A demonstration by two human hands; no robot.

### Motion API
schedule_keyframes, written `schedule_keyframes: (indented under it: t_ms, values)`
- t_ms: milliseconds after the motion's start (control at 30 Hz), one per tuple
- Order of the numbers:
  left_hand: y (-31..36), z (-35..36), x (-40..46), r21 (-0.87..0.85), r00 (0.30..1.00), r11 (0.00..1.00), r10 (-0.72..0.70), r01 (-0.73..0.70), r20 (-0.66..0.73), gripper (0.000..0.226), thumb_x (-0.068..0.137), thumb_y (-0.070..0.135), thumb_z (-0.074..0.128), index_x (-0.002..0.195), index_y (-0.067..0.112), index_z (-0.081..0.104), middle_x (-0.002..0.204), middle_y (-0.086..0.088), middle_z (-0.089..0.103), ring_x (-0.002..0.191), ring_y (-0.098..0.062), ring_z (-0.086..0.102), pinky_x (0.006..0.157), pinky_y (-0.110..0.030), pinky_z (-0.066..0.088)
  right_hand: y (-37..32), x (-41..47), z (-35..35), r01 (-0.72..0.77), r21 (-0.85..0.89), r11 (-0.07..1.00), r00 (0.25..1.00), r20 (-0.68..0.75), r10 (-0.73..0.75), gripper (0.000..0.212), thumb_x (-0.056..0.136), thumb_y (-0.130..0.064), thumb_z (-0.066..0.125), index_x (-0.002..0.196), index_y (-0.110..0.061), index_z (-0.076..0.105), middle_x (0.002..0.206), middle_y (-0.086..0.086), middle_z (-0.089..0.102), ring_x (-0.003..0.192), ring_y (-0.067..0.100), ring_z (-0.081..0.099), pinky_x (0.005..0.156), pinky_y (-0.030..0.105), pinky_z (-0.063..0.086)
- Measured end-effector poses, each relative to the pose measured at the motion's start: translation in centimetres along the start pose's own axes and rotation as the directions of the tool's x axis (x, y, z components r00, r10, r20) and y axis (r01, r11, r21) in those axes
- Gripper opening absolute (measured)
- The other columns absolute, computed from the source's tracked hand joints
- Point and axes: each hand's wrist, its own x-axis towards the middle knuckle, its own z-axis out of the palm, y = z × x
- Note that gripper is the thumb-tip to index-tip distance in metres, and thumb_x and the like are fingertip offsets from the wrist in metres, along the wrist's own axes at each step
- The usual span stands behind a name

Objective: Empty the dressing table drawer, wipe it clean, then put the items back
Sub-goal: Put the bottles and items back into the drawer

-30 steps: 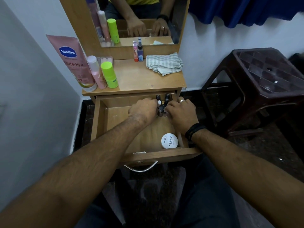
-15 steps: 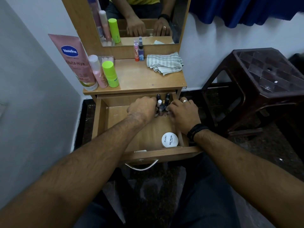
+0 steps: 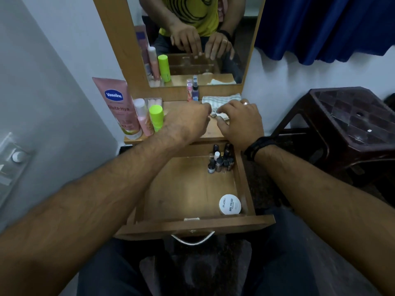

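The wooden drawer (image 3: 192, 226) of the dressing table stands pulled open. In its back right corner huddle several small nail polish bottles (image 3: 220, 160). A round white nail polish jar (image 3: 230, 204) lies in the front right corner, and the drawer floor elsewhere is bare wood. Over the table top (image 3: 211, 132) hover my left hand (image 3: 188, 121) and my right hand (image 3: 240, 120), close together at the front edge of a striped cloth (image 3: 220, 99). Their fingers are loosely apart, and the mirror shows nothing held in them.
On the left of the table top stand a pink Vaseline tube (image 3: 116, 103), a pink bottle (image 3: 143, 116) and a green bottle (image 3: 156, 116). Two small bottles (image 3: 192, 90) stand below the mirror (image 3: 192, 39). A dark plastic stool (image 3: 352, 124) is at the right, a wall at the left.
Both hands have let go of the nail polish bottles in the drawer's back right corner and risen to the table top near the cloth. The view has tilted upward.
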Motion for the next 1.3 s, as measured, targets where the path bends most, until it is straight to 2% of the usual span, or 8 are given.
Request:
schedule_keyframes:
  t_ms: [100,200,300,467,833,933,1133,1300]
  values:
    - [-0.8,-1.4,2.7,0.054,0.999,0.998,-0.039,0.039,0.000,0.025,0.096,0.020,0.056,0.120,0.021,0.063,0.112,-0.010,0.067,0.100,-0.033,0.065,0.080,-0.047,0.057,-0.8,3.3,0.1,-0.051,0.073,0.996,0.995,0.094,0.044,0.033,0.092,-0.037,0.056,0.119,-0.022,0.066,0.119,0.000,0.067,0.110,0.024,0.059,0.098,0.043,0.043]
    - [-2.0,-2.5,5.2,0.144,0.997,0.987,-0.080,0.078,0.007,0.022,0.094,0.014,0.058,0.115,0.015,0.065,0.112,-0.012,0.065,0.103,-0.034,0.065,0.079,-0.046,0.057,-1.5,5.7,0.8,-0.096,0.105,0.990,0.978,0.196,0.074,0.037,0.091,-0.037,0.053,0.124,-0.024,0.063,0.123,0.001,0.065,0.109,0.027,0.061,0.094,0.045,0.048]
    - [-3.4,-2.6,7.3,0.192,0.991,0.975,-0.122,0.108,0.063,0.022,0.094,0.022,0.063,0.113,0.012,0.067,0.116,-0.013,0.062,0.109,-0.035,0.061,0.081,-0.046,0.053,-1.9,7.6,1.5,-0.106,0.096,0.990,0.968,0.239,0.081,0.036,0.089,-0.037,0.050,0.122,-0.028,0.060,0.121,0.002,0.063,0.109,0.030,0.061,0.089,0.048,0.052]
    - [-4.6,-1.3,9.3,0.165,0.953,0.958,-0.258,0.233,0.156,0.037,0.095,0.040,0.064,0.129,0.028,0.060,0.132,-0.003,0.055,0.125,-0.034,0.050,0.093,-0.060,0.041,-2.1,10.6,2.4,-0.050,0.068,0.996,0.969,0.244,0.032,0.047,0.094,-0.026,0.053,0.141,-0.021,0.049,0.139,0.005,0.054,0.123,0.027,0.055,0.101,0.043,0.045]
    - [-5.9,0.6,10.9,0.164,0.963,0.967,-0.219,0.193,0.160,0.030,0.093,0.035,0.062,0.120,0.022,0.065,0.108,-0.007,0.054,0.114,-0.036,0.056,0.093,-0.061,0.047,-2.9,12.0,3.6,-0.011,0.082,0.997,0.972,0.233,-0.008,0.034,0.096,-0.035,0.048,0.123,-0.022,0.063,0.123,0.002,0.061,0.107,0.025,0.061,0.091,0.044,0.050]
    - [-5.9,0.6,11.0,0.138,0.964,0.968,-0.229,0.211,0.135,0.030,0.092,0.036,0.064,0.119,0.024,0.064,0.115,-0.010,0.059,0.113,-0.039,0.057,0.091,-0.060,0.048,-2.7,12.2,3.7,-0.023,0.115,0.993,0.982,0.188,0.001,0.026,0.098,-0.027,0.050,0.117,-0.015,0.062,0.118,0.006,0.062,0.105,0.024,0.059,0.090,0.039,0.047]
    - [-5.6,0.5,10.4,0.090,0.973,0.974,-0.215,0.207,0.085,0.029,0.093,0.037,0.064,0.120,0.027,0.059,0.117,-0.010,0.063,0.111,-0.038,0.060,0.092,-0.059,0.046,-2.8,11.8,4.1,-0.052,0.181,0.982,0.996,0.078,0.038,0.016,0.094,-0.010,0.047,0.099,-0.009,0.062,0.100,0.010,0.067,0.094,0.028,0.060,0.070,0.032,0.035]
    - [-4.3,-2.1,9.0,0.092,0.981,0.980,-0.181,0.175,0.063,0.040,0.092,0.039,0.065,0.127,0.022,0.055,0.123,-0.011,0.060,0.116,-0.040,0.056,0.094,-0.061,0.044,-2.7,10.9,2.3,-0.067,0.253,0.965,0.998,0.038,0.059,0.013,0.091,-0.018,0.057,0.092,-0.011,0.067,0.091,0.007,0.068,0.087,0.027,0.061,0.070,0.036,0.045]
